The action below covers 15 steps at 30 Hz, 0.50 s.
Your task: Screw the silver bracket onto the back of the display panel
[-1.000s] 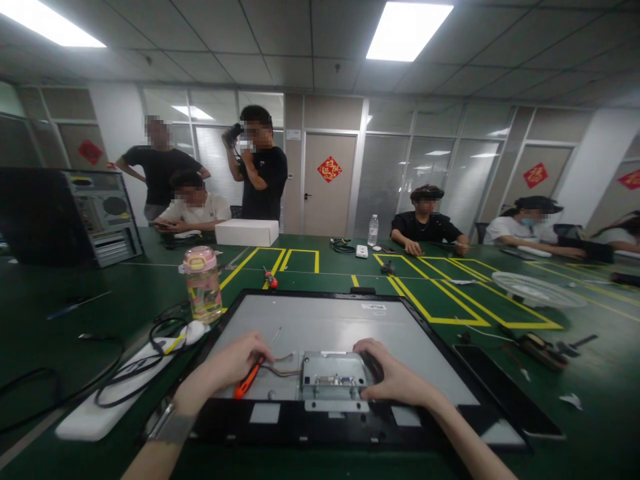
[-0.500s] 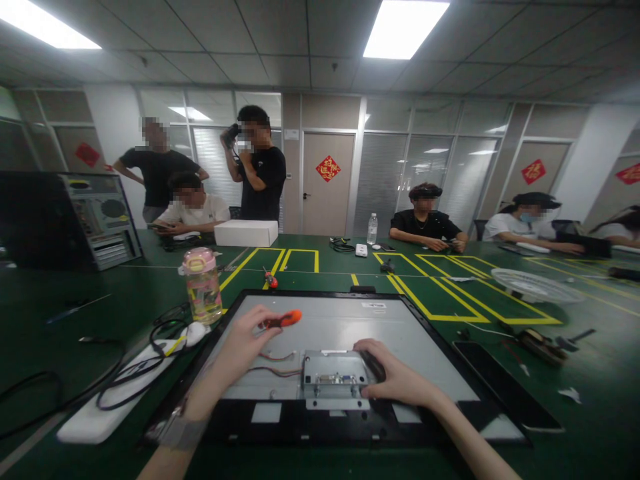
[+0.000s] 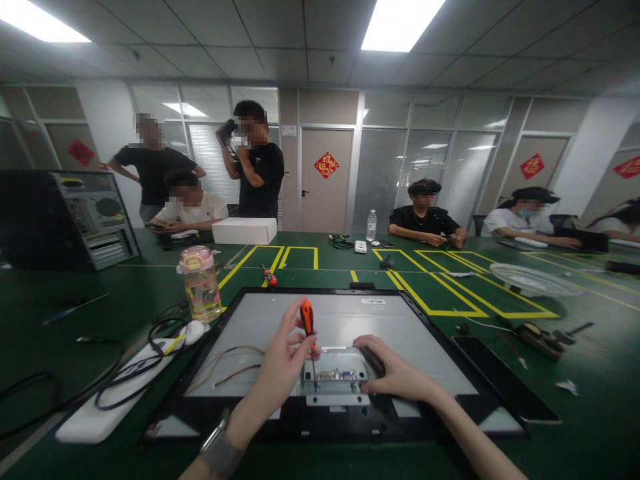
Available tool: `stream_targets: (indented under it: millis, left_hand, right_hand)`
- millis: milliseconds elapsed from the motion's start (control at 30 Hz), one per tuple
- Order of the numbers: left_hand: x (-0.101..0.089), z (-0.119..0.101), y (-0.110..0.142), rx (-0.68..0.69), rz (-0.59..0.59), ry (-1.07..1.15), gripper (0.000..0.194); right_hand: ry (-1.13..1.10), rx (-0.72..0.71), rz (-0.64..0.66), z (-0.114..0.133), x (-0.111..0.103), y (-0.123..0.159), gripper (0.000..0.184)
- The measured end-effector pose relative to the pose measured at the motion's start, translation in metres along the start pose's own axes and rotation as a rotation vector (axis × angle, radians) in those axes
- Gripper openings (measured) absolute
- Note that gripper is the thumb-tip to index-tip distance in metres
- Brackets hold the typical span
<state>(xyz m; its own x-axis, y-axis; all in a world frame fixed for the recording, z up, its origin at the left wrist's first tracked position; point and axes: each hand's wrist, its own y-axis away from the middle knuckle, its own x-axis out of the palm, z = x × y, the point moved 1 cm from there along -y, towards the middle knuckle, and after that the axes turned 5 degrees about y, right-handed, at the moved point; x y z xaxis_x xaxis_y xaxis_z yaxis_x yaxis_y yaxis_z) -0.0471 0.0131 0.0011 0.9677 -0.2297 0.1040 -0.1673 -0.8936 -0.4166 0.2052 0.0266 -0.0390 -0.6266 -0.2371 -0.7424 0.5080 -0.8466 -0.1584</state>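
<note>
The slim orange-and-black plastic screwdriver handle (image 3: 308,317) looks smooth, its thin shaft (image 3: 315,373) metal. The small silvery sheet-metal box (image 3: 341,360) gleams softly; the flat grey rectangular panel (image 3: 255,317) is faintly glossy, apparently metal, though blurred. The long white plastic power strip (image 3: 97,412) is smooth.

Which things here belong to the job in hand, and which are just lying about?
Job in hand:
Orange-and-black screwdriver in the left hand
Silver metal box with ports, held by the right hand
Flat grey panel with black frame, beneath it

Seemingly just lying about:
Clear bottle with pink lid
Long white bar-shaped device
White rectangular box
</note>
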Motion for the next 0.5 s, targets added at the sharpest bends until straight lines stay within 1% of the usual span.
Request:
stream_targets:
  millis: [100, 200, 400, 500]
  left_hand:
    - [-0.001, 0.009, 0.003, 0.036, -0.025, -0.065, 0.056]
    - [-0.001, 0.014, 0.004, 0.037, -0.006, -0.071, 0.055]
    - [0.000, 0.015, 0.005, 0.015, -0.001, -0.049, 0.056]
    - [0.001, 0.014, 0.006, 0.023, 0.013, -0.058, 0.052]
  right_hand:
    - [0.004, 0.003, 0.004, -0.001, 0.001, 0.000, 0.065]
    - [-0.001, -0.004, 0.000, -0.002, 0.001, 0.000, 0.067]
    - [-0.006, -0.003, 0.003, 0.000, -0.001, 0.000, 0.066]
    - [-0.004, 0.004, 0.006, 0.001, -0.001, 0.000, 0.066]
